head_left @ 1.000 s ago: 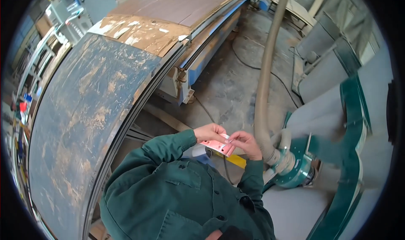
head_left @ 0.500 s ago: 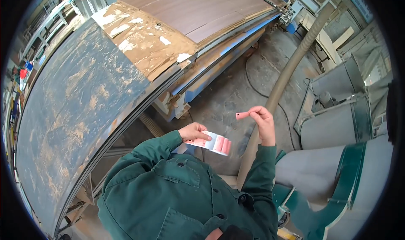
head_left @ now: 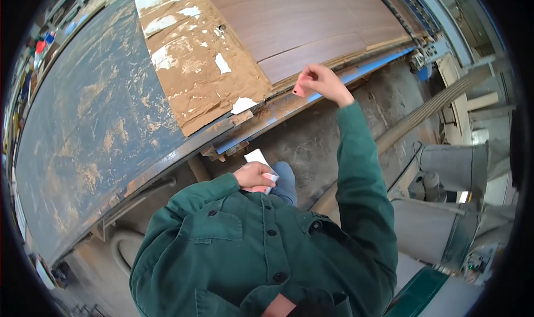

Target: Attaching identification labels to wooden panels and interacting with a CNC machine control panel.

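Note:
Close to my body, my left hand [head_left: 254, 174] grips a folded strip of labels [head_left: 257, 157], white on the face turned up and pinkish-red at its lower end. Farther out, my right hand [head_left: 324, 83] pinches a single pink-red label [head_left: 301, 87] with a small dark square at its corner. That hand hovers by the near edge of a brown wood-grain panel [head_left: 300, 33]; whether it touches the panel I cannot tell. The panel lies on the machine bed, beside a torn brown sheet [head_left: 194, 55] with white patches.
A dark, dusty table top [head_left: 83, 122] curves along the left. A blue rail [head_left: 372, 66] runs below the panel's edge. On the right, a ribbed hose [head_left: 428, 108] crosses the floor near grey bags [head_left: 423, 228]. A machine gantry [head_left: 439, 16] stands at the far right.
My right hand has reached forward and left with the label to the panel's edge. The strip in my left hand has turned, showing more white. My view has shifted closer to the bed.

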A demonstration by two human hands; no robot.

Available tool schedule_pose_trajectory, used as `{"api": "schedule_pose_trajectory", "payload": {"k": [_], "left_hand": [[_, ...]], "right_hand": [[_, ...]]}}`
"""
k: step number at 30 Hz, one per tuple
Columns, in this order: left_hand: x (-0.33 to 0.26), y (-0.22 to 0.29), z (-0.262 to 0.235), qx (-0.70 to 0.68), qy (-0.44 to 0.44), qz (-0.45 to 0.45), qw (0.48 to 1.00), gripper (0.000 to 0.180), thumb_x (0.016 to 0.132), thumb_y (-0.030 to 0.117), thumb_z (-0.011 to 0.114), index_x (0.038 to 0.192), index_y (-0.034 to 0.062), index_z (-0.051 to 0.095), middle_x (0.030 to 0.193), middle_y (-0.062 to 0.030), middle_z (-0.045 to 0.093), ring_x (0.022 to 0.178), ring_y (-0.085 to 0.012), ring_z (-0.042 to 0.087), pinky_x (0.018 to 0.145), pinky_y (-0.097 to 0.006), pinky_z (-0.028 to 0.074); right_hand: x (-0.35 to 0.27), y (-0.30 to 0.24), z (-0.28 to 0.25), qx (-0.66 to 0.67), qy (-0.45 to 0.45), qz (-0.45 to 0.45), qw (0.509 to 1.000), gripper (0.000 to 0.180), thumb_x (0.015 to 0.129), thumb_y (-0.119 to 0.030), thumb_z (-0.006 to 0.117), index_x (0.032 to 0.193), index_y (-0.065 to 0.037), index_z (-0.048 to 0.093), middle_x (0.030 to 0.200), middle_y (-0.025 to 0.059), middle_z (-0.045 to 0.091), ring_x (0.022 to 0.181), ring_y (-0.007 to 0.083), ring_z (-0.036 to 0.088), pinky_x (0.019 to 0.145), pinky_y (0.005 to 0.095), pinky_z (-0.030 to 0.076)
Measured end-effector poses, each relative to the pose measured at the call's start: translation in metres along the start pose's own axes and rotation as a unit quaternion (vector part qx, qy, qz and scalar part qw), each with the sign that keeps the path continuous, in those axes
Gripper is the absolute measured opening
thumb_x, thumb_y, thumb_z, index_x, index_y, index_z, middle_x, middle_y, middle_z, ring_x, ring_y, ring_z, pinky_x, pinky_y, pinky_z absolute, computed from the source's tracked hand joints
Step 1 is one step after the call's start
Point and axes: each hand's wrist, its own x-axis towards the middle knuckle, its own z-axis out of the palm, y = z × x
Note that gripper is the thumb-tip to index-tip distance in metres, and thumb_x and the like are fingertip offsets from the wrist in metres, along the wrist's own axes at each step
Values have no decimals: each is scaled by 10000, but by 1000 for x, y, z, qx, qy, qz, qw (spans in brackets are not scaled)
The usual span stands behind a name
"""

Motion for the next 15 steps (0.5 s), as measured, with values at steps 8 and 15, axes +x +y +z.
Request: {"api": "schedule_pose_trajectory", "payload": {"k": [8, 15], "left_hand": [[49, 2, -13, -141, 167, -105, 970, 294, 761, 311, 763, 808, 42, 654, 665, -31, 609, 640, -99, 561, 604, -279, 457], [121, 18, 9, -322, 275, -137, 896, 160, 807, 163, 741, 777, 50, 632, 672, 39, 602, 596, -25, 517, 529, -209, 415]], "right_hand": [[158, 98, 9, -132, -159, -23, 978, 170, 742, -127, 701, 854, -54, 596, 799, 44, 633, 770, 148, 606, 700, 307, 483], [188, 122, 1, -326, -77, -103, 936, 619, 580, -443, 833, 1025, -130, 537, 1013, 53, 566, 1009, 274, 520, 845, 433, 357]]}}
